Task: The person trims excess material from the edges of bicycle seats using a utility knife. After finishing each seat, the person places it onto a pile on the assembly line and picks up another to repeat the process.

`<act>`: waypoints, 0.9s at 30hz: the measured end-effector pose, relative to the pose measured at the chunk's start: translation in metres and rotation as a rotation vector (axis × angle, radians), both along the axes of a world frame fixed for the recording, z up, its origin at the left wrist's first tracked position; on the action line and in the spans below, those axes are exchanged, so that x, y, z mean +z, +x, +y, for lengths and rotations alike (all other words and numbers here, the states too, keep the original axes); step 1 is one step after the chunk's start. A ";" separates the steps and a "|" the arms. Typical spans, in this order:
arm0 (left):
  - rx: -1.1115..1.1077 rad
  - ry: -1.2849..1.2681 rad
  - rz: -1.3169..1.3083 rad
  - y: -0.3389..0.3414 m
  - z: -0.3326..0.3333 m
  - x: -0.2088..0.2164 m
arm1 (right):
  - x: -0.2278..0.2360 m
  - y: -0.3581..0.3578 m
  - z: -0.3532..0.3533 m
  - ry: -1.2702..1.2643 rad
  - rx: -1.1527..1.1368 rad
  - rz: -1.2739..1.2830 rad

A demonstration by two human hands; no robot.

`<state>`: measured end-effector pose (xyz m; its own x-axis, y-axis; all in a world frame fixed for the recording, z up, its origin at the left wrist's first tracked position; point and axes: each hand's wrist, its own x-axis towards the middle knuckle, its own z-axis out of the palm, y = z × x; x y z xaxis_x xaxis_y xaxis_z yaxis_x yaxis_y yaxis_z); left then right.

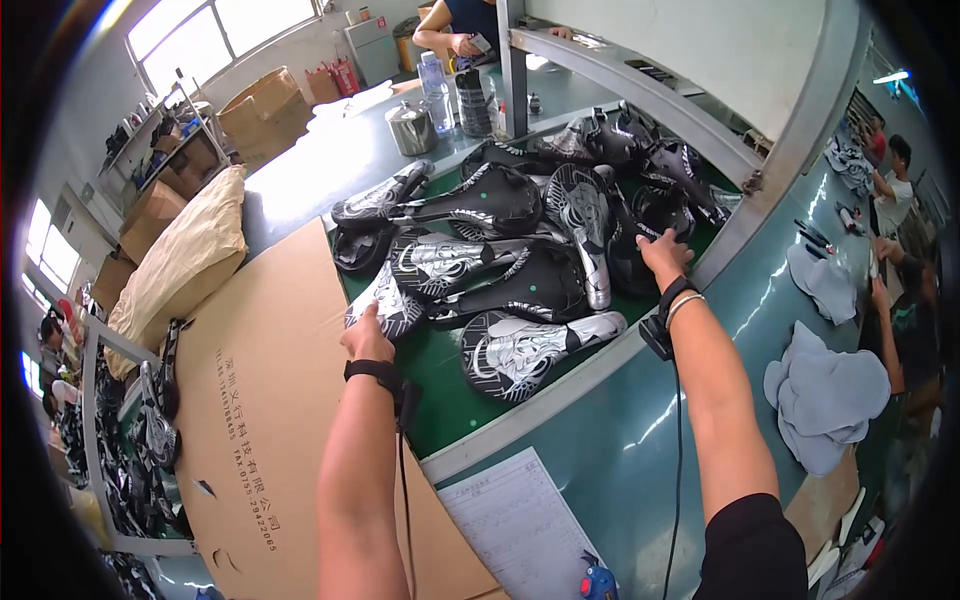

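Note:
Several black and silver bicycle saddles lie heaped on a green surface in the middle of the view, some with patterned tops up and some showing black undersides. My left hand (368, 338) is closed on the wide end of a patterned saddle (398, 312) at the left of the heap, thumb on top. On the right side, my right hand (664, 256) has its fingers curled at a black saddle (628, 258); its fingertips are partly hidden. Nearest to me lies another patterned saddle (520, 350), touched by neither hand. Both wrists wear black bands with cables.
A metal frame edge (540, 398) borders the heap, with an upright post (514, 80) behind. Flattened cardboard (270, 370) lies left, a written sheet (515, 510) in front. Grey saddle covers (825, 395) are stacked right. A metal canister (411, 128) stands behind; another person's hand (465, 44) is beyond.

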<state>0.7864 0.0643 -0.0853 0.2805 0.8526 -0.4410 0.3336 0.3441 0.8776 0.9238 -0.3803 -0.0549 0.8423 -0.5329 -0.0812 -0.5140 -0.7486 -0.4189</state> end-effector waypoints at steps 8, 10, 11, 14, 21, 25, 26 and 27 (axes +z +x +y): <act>-0.241 -0.929 -0.820 -0.068 0.046 -0.013 | 0.024 -0.004 -0.035 1.176 0.336 0.066; -0.304 -0.873 -0.684 -0.081 0.007 0.000 | 0.028 -0.022 -0.034 1.240 0.331 0.114; -0.302 -0.779 -0.504 -0.088 -0.038 0.024 | 0.032 -0.037 -0.037 1.262 0.359 0.121; -0.656 -0.636 -0.380 -0.098 -0.084 0.032 | 0.019 -0.056 -0.003 1.226 0.500 0.136; -0.777 -0.570 -0.324 -0.096 -0.120 0.059 | 0.015 -0.091 0.089 1.535 0.674 0.257; -0.749 -0.483 -0.358 -0.184 -0.069 0.103 | 0.073 -0.175 0.134 1.595 0.822 0.491; -0.727 -0.468 -0.330 -0.219 -0.056 0.122 | 0.083 -0.203 0.141 1.628 0.835 0.566; -0.797 -0.448 -0.313 -0.250 -0.050 0.158 | 0.088 -0.230 0.148 1.655 0.866 0.655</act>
<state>0.5361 0.0142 0.0730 0.8638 0.1323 -0.4861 0.3873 0.4425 0.8088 0.6935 -0.2323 0.0330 0.4299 0.8397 -0.3318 -0.6280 0.0141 -0.7781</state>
